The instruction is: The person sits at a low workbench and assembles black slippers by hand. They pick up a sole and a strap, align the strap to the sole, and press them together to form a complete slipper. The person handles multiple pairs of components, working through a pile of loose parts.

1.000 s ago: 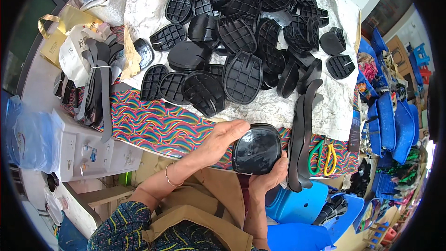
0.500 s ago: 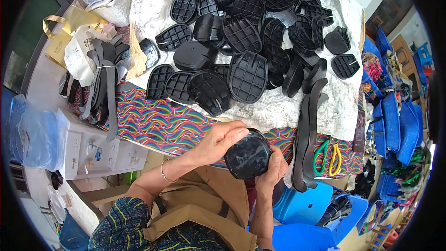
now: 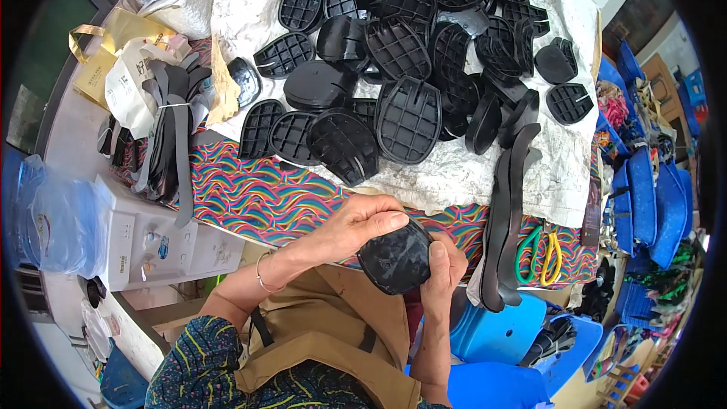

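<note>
Over my lap, at the front edge of the table, I hold a black shoe heel (image 3: 394,259) in both hands. Its smooth, slightly scuffed face is turned up. My left hand (image 3: 357,226) grips the upper left rim, with the thumb lying along the top edge. On the right side, my right hand (image 3: 445,261) is closed around the rim, thumb on the face and fingers mostly hidden beneath. Beyond my hands lies a heap of similar black heels (image 3: 409,121), many showing a gridded, hollow underside.
The heap lies on a stained white sheet (image 3: 454,191) over a colourful wavy-patterned cloth (image 3: 250,201). Long black strips (image 3: 500,220) hang over the edge at right, beside green (image 3: 527,257) and yellow (image 3: 552,261) loop handles. A tied strip bundle (image 3: 176,121) lies left; blue bins (image 3: 496,329) stand lower right.
The held heel has tilted and shifted slightly down and left, with both hands still on it. The table things appear shifted slightly with the view.
</note>
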A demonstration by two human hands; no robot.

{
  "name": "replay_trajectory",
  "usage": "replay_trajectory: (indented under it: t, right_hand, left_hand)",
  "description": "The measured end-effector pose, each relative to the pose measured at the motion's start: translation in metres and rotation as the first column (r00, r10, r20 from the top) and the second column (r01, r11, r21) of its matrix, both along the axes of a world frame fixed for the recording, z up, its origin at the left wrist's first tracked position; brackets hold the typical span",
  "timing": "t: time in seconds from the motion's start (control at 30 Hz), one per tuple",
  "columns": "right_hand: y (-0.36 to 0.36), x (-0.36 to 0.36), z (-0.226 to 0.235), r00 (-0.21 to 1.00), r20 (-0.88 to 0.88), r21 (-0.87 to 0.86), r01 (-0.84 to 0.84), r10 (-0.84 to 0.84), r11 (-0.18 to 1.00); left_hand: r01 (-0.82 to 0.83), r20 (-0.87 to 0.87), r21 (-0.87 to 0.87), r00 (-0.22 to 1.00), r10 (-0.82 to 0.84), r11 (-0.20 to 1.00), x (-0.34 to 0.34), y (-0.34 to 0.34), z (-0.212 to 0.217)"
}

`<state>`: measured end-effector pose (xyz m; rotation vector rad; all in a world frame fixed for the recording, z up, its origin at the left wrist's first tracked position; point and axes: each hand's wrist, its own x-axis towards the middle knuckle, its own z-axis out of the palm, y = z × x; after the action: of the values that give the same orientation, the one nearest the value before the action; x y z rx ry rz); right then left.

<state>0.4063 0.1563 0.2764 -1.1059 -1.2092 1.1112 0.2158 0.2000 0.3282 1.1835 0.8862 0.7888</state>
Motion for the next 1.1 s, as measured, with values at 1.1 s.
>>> replay_trajectory:
  t: [1.1]
  right_hand:
    - [0.008,-0.043,0.035,0.998,0.059,-0.016,0.004,-0.003,1.0]
  left_hand:
    - [-0.291,0.218,-0.248,0.913,0.346,0.924,-0.005,-0.01,0.01]
